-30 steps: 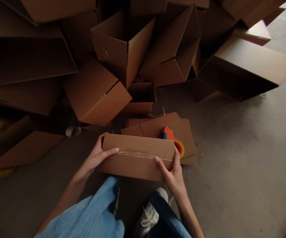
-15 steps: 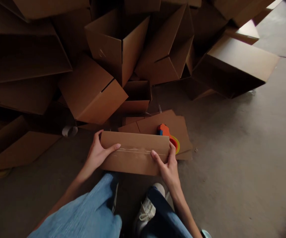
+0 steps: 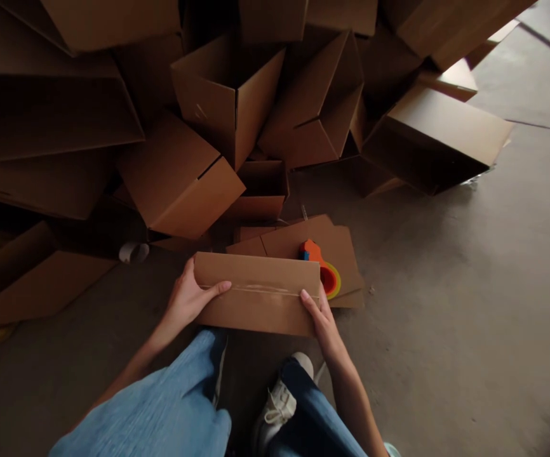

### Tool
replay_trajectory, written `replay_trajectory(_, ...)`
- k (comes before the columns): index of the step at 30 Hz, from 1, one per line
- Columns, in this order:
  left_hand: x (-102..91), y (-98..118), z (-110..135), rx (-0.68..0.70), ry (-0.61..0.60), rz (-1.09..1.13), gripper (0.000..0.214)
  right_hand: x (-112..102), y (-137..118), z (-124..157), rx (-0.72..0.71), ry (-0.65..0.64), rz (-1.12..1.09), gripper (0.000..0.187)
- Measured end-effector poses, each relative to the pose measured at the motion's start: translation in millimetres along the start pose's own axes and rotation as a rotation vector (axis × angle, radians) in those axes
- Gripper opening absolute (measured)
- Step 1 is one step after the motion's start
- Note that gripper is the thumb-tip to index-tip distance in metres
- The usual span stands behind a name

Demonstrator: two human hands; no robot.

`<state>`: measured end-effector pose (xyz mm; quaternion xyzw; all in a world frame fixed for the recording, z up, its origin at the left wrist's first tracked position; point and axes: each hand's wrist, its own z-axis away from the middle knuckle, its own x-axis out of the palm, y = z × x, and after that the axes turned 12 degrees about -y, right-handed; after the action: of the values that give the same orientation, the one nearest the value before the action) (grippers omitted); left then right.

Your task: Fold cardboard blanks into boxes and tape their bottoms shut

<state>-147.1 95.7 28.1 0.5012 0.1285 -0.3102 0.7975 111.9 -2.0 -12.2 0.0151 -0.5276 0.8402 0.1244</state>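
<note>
I hold a small brown cardboard box point(image 3: 260, 301) low over the floor, in front of my knees. A strip of clear tape runs along its top seam. My left hand point(image 3: 190, 298) grips the box's left end, thumb on top. At the right end, my right hand point(image 3: 320, 317) is closed on the corner, fingers along the side. Just behind the box, an orange tape dispenser point(image 3: 320, 266) with a yellow roll lies on flat cardboard sheets point(image 3: 339, 247).
A big heap of brown cardboard boxes point(image 3: 184, 178) fills the back and left. A roll of tape point(image 3: 133, 252) lies by the heap at left. Bare concrete floor point(image 3: 470, 304) spreads to the right. My jeans and a white sneaker point(image 3: 279, 406) are below.
The box and both hands have shifted slightly left and away from me. The right hand slid lower on the box's right end. More of the tape dispenser shows.
</note>
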Motion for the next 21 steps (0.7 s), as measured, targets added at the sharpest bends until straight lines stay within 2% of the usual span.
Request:
replay_trajectory(4,-11.2,-7,-2,0.040,-0.129,0.190,0.087,-1,2,0,-0.017,-0.006,-0.028,0.087)
replay_trajectory(7,-22.6,-15,-2,0.028,-0.236,0.316,0.092,-1,5,-1,-0.008,-0.020,-0.059,0.087)
replay_trajectory(11,-31.0,-24,-2,0.029,-0.253,0.367,0.102,-2,7,-1,0.035,-0.034,-0.145,0.088)
replay_trajectory(13,-30.0,-28,-2,0.023,-0.257,0.374,0.098,-1,6,-1,0.046,-0.033,-0.197,0.088)
replay_trajectory(17,-21.2,-41,-2,-0.123,-0.326,0.445,0.075,2,3,0,0.056,-0.007,-0.222,0.084)
replay_trajectory(21,-15.6,-52,-2,-0.280,-0.384,0.536,0.073,0,4,0,0.075,-0.044,-0.174,0.084)
